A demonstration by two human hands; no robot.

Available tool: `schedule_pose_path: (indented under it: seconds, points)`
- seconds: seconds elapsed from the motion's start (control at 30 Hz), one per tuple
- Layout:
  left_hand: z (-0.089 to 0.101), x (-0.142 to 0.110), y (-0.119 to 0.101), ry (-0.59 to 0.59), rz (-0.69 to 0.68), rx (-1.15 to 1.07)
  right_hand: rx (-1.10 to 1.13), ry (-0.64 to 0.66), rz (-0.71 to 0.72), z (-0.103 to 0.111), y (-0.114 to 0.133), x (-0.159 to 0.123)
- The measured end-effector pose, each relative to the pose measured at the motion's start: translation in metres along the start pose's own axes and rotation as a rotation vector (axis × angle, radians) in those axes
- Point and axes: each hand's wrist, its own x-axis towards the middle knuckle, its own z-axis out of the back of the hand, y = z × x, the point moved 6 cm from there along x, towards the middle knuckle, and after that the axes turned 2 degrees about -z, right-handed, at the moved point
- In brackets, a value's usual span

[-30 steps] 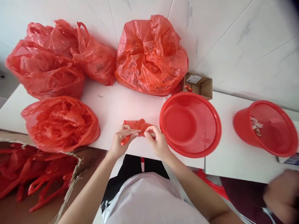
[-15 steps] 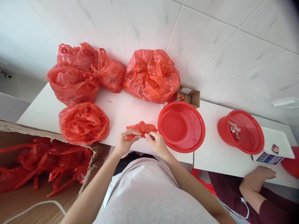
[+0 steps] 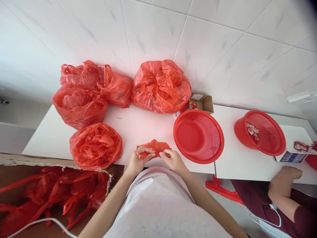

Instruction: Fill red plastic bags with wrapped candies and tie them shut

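Note:
Between my hands, at the front edge of the white table (image 3: pixel 138 124), is a small crumpled red plastic bag (image 3: pixel 155 145). My left hand (image 3: pixel 141 158) pinches its left side, thumb against fingers. On its right side my right hand (image 3: pixel 172 159) grips the plastic the same way. What the bag contains, if anything, cannot be seen. Just right of my right hand stands a red mesh basket (image 3: pixel 189 134) with nothing visible inside. An open red bag stuffed with red plastic (image 3: pixel 96 145) sits left of my left hand.
Large filled red bags (image 3: pixel 162 87) stand along the wall, beside a small cardboard box (image 3: pixel 205 102). Lower left is a big carton (image 3: pixel 61 162) of tied red bags. To the right are a second red basket (image 3: pixel 260 132) with small packets, a white scale (image 3: pixel 292 155) and a co-worker's arm (image 3: pixel 283 188).
The camera view has shifted, so the table items sit slightly differently in frame. Both my hands keep hold of the bag. At the right, more red packets show on the scale.

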Motion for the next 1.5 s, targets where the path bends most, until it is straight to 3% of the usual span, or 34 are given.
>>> schedule_pose_path:
  seconds: [0.07, 0.17, 0.27, 0.37, 0.6, 0.87, 1.03, 1.13, 1.3, 1.5]
  points:
    - [-0.001, 0.0, -0.005, 0.02, -0.022, 0.049, -0.185, -0.074, 0.026, 0.007, 0.001, -0.001]
    - [-0.002, 0.001, -0.015, 0.065, -0.085, 0.14, -0.421, -0.218, 0.251, 0.018, 0.02, 0.0]
    - [-0.002, 0.002, -0.023, 0.102, -0.155, 0.204, -0.382, -0.107, 0.465, 0.013, 0.039, 0.006]
    - [-0.003, 0.004, -0.021, 0.078, -0.206, 0.253, -0.226, 0.03, 0.405, 0.005, 0.042, 0.016]
    - [-0.004, 0.005, -0.012, -0.065, -0.31, 0.347, 0.058, -0.025, 0.147, -0.001, 0.028, 0.017]
    - [0.008, 0.001, -0.036, -0.147, -0.411, 0.416, 0.388, 0.17, 0.108, 0.005, 0.036, 0.02]
    - [0.013, 0.003, -0.044, -0.051, -0.478, 0.422, 0.314, 0.244, 0.126, 0.007, 0.04, 0.02]
    - [0.019, 0.006, -0.044, -0.019, -0.483, 0.405, 0.161, 0.169, 0.174, 0.006, 0.046, 0.015]
    - [0.043, 0.006, -0.043, -0.102, -0.412, 0.38, -0.192, -0.051, 0.302, 0.006, 0.061, 0.002]
    - [0.056, -0.009, -0.05, -0.197, -0.224, 0.219, -0.319, -0.086, 0.351, -0.002, 0.062, 0.002]
